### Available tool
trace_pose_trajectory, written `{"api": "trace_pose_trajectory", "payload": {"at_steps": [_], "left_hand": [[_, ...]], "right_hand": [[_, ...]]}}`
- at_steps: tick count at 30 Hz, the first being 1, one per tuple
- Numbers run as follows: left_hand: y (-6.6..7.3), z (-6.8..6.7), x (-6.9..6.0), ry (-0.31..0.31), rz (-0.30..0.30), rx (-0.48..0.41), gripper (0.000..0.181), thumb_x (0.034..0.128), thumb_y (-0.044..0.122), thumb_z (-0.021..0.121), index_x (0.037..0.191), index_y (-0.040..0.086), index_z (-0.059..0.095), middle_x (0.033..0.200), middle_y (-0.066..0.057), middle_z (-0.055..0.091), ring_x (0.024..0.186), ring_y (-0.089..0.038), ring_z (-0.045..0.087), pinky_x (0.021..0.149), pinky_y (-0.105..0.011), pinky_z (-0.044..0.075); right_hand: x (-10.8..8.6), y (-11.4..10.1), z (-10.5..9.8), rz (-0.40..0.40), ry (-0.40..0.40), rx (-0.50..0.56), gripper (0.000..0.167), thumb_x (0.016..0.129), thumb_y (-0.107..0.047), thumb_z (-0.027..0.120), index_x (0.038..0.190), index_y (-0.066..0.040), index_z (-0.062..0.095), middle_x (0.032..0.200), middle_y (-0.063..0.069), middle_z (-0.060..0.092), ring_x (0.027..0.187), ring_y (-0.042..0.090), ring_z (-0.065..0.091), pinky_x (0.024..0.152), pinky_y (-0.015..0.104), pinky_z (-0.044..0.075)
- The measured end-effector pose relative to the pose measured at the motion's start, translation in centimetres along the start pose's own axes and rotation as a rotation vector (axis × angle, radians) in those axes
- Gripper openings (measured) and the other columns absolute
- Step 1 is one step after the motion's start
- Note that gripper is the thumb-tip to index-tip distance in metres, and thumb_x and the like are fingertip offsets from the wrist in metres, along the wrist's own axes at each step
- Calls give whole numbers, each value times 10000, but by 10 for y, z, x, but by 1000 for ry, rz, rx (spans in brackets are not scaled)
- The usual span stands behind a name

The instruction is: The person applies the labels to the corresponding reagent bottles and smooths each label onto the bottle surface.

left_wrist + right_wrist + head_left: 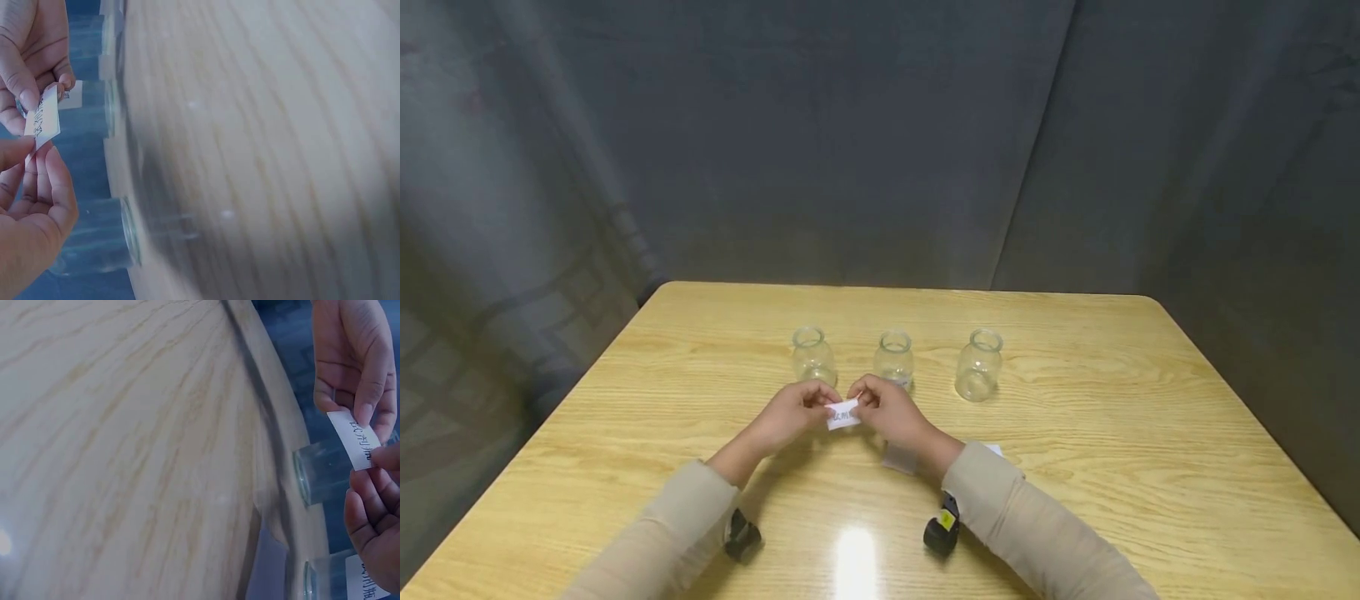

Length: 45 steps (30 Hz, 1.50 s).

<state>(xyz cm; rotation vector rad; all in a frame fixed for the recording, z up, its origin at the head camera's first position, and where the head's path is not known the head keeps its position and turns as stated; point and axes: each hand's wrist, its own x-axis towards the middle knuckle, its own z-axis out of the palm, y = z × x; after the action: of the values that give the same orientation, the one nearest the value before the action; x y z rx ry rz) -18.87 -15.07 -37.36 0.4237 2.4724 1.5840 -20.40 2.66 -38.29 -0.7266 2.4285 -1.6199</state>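
Over the table, in front of the jars, a small white paper label (843,414) with dark characters is held between both hands. My left hand (792,417) pinches one end of it between thumb and fingers; my right hand (891,412) pinches the other. In the right wrist view the label (355,440) appears slightly bent. Behind the hands stand three clear glass jars in a row: a left jar (812,354), a middle jar (893,357) and a right jar (979,367). The middle jar bears a similar white label (361,581), seen in the right wrist view.
A pale, translucent-looking sheet (900,458) lies on the wooden table (1112,433) below my right wrist. A white paper corner (995,449) shows beside the right sleeve. Black wrist devices sit under both forearms. A dark grey curtain (820,142) hangs behind the table.
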Motion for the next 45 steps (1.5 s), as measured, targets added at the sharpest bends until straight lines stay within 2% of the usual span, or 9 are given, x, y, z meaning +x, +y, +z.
{"api": "trace_pose_trajectory", "payload": {"at_steps": [4, 9, 14, 19, 26, 36, 41, 45], "left_hand": [[1, 4, 1, -8, 17, -31, 173, 786, -52, 524, 956, -34, 555, 838, -87, 557, 755, -186, 527, 672, -310, 476], [2, 5, 4, -32, -9, -79, 152, 835, 31, 515, 968, -37, 547, 861, -95, 565, 784, -193, 544, 711, -334, 474], [2, -1, 4, -100, -32, -168, 244, 877, 147, 483, 969, -73, 535, 872, -102, 575, 801, -201, 556, 771, -395, 455], [1, -5, 4, -147, -33, -215, 261, 875, 150, 481, 948, -94, 540, 828, -82, 588, 777, -188, 567, 764, -379, 459], [1, -8, 4, -180, -46, -231, 247, 867, 117, 488, 931, -115, 543, 805, -83, 599, 763, -182, 578, 766, -396, 459], [0, -10, 3, -238, -30, -242, 219, 858, 43, 474, 940, -152, 530, 812, -119, 605, 758, -193, 586, 759, -406, 461], [-2, -10, 4, -249, -39, -257, 224, 847, 48, 493, 937, -152, 538, 799, -113, 614, 743, -184, 591, 767, -459, 442], [-4, -9, 5, -244, -47, -253, 224, 838, 52, 506, 931, -148, 546, 787, -97, 616, 729, -171, 590, 757, -449, 449]], "right_hand": [[-3, -2, -1, 23, 6, -28, 77, 792, -1, 575, 866, -14, 562, 718, 23, 517, 644, 130, 467, 552, 223, 424], [-4, -3, -5, 27, 9, -17, 49, 808, -23, 564, 852, -11, 546, 747, 44, 531, 678, 138, 487, 585, 246, 438], [-4, -2, -10, 12, 19, -2, 34, 816, -17, 550, 842, -5, 532, 755, 39, 516, 697, 143, 489, 607, 245, 440], [-4, -1, -12, 7, 6, 37, 54, 824, -32, 543, 839, 15, 523, 752, 36, 509, 693, 146, 480, 604, 262, 440], [-5, -1, -13, 23, -24, 87, 42, 814, 1, 542, 846, 27, 531, 739, 60, 514, 682, 151, 485, 632, 356, 461], [-4, 0, -15, 39, -57, 137, 34, 808, 18, 536, 837, 35, 531, 740, 58, 502, 677, 147, 486, 647, 376, 465], [-5, 0, -16, 46, -72, 182, 38, 800, 26, 543, 830, 42, 527, 740, 58, 498, 675, 146, 485, 662, 416, 457], [-5, 2, -16, 37, -87, 199, 45, 801, 34, 541, 827, 61, 517, 732, 47, 499, 667, 143, 484, 650, 422, 453]]}}
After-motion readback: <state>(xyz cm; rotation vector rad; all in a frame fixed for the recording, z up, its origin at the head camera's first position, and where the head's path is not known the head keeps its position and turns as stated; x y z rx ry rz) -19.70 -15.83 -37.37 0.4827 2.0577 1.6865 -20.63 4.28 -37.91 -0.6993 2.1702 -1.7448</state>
